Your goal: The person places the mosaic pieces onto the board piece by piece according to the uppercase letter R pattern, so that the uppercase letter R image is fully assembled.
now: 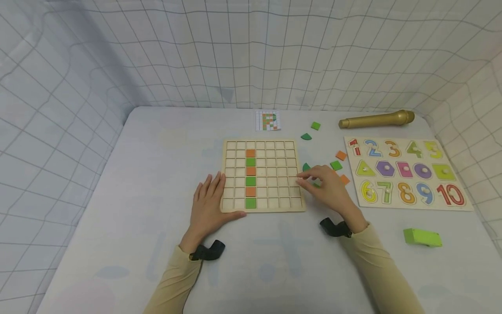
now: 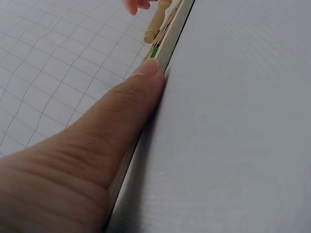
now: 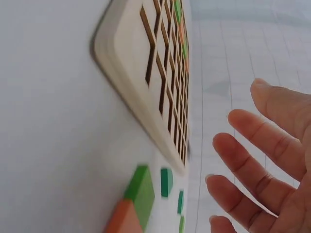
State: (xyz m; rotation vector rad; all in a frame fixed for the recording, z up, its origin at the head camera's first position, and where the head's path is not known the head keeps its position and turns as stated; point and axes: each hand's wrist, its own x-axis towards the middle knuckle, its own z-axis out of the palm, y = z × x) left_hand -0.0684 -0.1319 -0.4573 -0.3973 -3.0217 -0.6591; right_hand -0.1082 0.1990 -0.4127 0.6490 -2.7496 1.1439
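Note:
A wooden grid board (image 1: 276, 174) lies flat on the table. One of its columns holds several alternating orange and green square tiles, among them a green tile (image 1: 250, 203) at the bottom. My left hand (image 1: 208, 200) rests against the board's left side, fingers straight, with the thumb along the near edge; in the left wrist view that thumb (image 2: 131, 97) touches the board's side. Over the right edge hovers my right hand (image 1: 329, 187), its fingers loosely bent. Nothing shows between those fingers (image 3: 252, 165) in the right wrist view. Loose tiles, including a green one (image 1: 336, 165), lie beside it.
A small card (image 1: 268, 120) with a coloured grid pattern lies beyond the board. To the right are a number-and-shape puzzle board (image 1: 408, 172), a gold toy microphone (image 1: 376, 119) and a green block (image 1: 422, 237). Dark green quarter-round pieces (image 1: 306, 137) lie near the board.

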